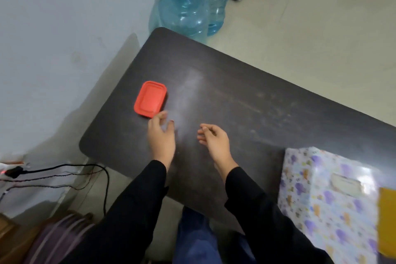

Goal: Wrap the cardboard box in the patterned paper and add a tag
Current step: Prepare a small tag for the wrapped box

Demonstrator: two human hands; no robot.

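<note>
The box (327, 206) stands at the table's near right corner, covered in white paper with purple and orange figures. A pale rectangular tag (346, 184) lies on its top face. My left hand (161, 135) hovers over the dark table (246, 100) with fingers spread, its fingertips close to a red rectangular lid (150, 99). Beside it, my right hand (214, 140) is held above the table with fingers loosely curled, holding nothing. Both hands are well left of the box and apart from it.
A yellow sheet or board (387, 221) sits at the right edge next to the box. Two large blue water bottles (188, 10) stand on the floor beyond the table's far corner. Black cables (64, 169) run along the floor at the left, near a wall.
</note>
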